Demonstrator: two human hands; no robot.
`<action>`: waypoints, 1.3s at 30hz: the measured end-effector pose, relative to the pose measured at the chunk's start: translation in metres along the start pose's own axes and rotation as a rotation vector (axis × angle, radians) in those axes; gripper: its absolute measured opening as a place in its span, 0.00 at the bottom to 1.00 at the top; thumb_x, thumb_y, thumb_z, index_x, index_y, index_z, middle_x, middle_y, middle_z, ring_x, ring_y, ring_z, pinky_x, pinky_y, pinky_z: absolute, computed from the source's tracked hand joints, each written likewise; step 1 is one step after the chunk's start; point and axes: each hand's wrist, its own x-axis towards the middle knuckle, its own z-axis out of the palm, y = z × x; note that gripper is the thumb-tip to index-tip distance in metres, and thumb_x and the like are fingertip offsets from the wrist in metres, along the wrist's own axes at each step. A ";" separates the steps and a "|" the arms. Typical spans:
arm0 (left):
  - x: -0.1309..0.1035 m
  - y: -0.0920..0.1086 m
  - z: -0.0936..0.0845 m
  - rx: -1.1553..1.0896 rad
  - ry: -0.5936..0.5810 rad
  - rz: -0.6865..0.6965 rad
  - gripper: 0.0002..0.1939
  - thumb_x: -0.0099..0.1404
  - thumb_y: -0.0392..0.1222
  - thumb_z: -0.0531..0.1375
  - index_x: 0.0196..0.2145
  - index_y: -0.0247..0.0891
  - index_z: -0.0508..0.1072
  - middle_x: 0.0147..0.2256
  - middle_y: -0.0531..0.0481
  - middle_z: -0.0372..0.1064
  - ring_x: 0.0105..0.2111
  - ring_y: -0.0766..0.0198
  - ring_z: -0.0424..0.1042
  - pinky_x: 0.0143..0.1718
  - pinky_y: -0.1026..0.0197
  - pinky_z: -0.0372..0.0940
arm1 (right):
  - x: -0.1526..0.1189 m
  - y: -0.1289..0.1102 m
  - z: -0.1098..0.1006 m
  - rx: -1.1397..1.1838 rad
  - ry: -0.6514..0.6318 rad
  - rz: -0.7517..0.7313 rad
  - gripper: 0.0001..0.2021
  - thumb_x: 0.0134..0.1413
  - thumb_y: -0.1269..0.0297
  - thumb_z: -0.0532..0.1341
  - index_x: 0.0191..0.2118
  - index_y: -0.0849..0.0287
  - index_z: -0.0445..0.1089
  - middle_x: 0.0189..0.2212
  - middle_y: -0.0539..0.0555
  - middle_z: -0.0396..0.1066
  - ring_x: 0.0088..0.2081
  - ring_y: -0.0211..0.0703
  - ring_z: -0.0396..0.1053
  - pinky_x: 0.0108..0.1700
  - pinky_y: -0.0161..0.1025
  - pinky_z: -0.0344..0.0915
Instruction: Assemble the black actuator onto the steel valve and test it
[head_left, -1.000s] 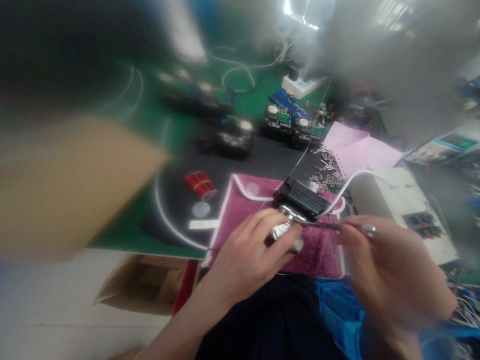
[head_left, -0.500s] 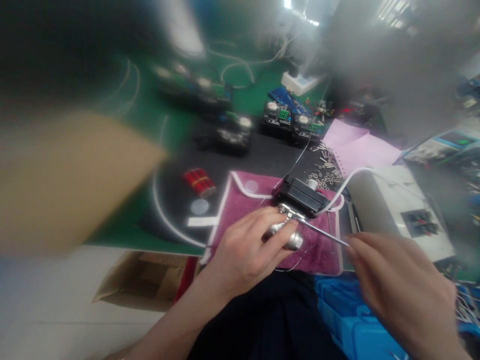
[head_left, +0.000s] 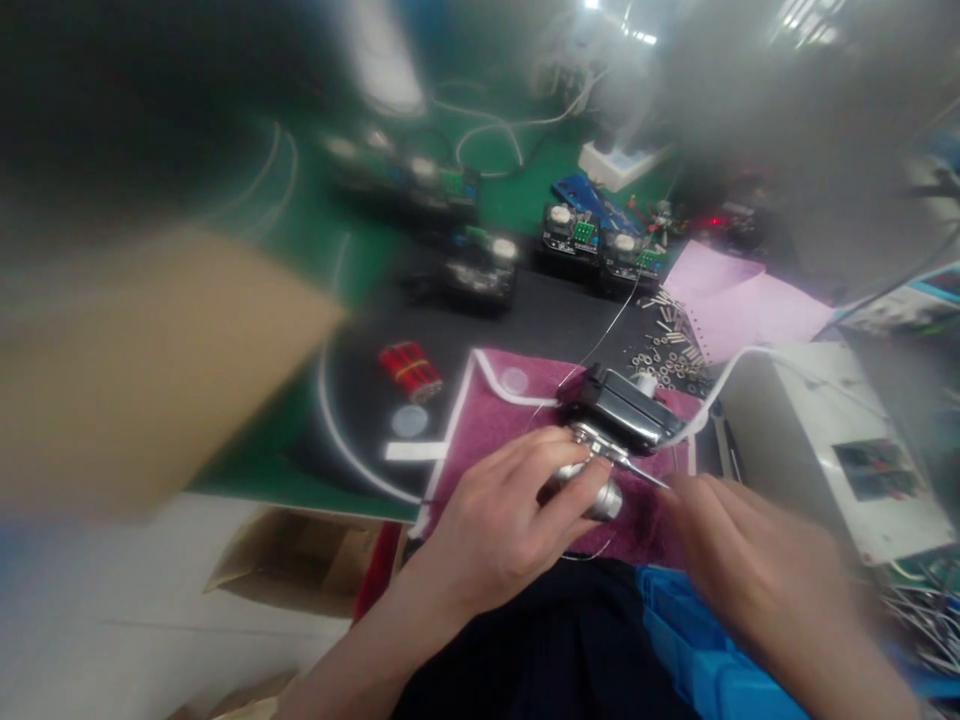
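Left hand [head_left: 506,515] curled round metal fitting [head_left: 609,502], right hand [head_left: 757,560] gripping rod [head_left: 646,474]; white cable [head_left: 718,388], loose hardware [head_left: 666,366], pale box [head_left: 814,400] nearby.

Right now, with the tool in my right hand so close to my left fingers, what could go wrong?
First, the thin metal tool in your right hand ends close to the fingers of your left hand, so a slip might jab them.

Second, the small metal parts lie loose behind the black case; a knock could scatter them.

Third, the white cable arcs up beside that case, so it could perhaps snag.
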 end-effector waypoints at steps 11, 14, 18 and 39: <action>-0.001 0.002 -0.003 -0.076 -0.005 -0.013 0.25 0.67 0.44 0.68 0.60 0.40 0.72 0.53 0.44 0.74 0.59 0.55 0.72 0.64 0.49 0.71 | 0.004 0.001 0.003 0.071 0.025 0.018 0.14 0.73 0.62 0.58 0.32 0.57 0.67 0.23 0.48 0.61 0.24 0.37 0.55 0.30 0.42 0.44; 0.003 -0.003 -0.010 -0.183 0.110 -0.175 0.30 0.63 0.53 0.71 0.58 0.41 0.70 0.54 0.42 0.71 0.57 0.54 0.72 0.61 0.49 0.72 | 0.005 0.001 0.003 0.089 0.022 0.021 0.14 0.73 0.61 0.58 0.31 0.57 0.67 0.23 0.48 0.62 0.24 0.37 0.56 0.30 0.42 0.45; 0.023 -0.014 -0.013 -0.160 0.130 -0.477 0.27 0.69 0.53 0.66 0.59 0.41 0.67 0.57 0.41 0.70 0.58 0.52 0.72 0.60 0.46 0.71 | 0.004 0.000 0.006 0.099 0.048 0.037 0.14 0.72 0.60 0.60 0.32 0.57 0.67 0.23 0.48 0.62 0.24 0.37 0.58 0.30 0.41 0.46; 0.078 0.013 -0.008 0.118 -0.272 -0.400 0.35 0.74 0.69 0.45 0.54 0.34 0.68 0.47 0.39 0.71 0.48 0.47 0.75 0.49 0.46 0.69 | -0.009 0.002 0.024 0.119 0.094 0.070 0.14 0.72 0.63 0.60 0.30 0.56 0.65 0.23 0.46 0.62 0.24 0.37 0.61 0.29 0.40 0.48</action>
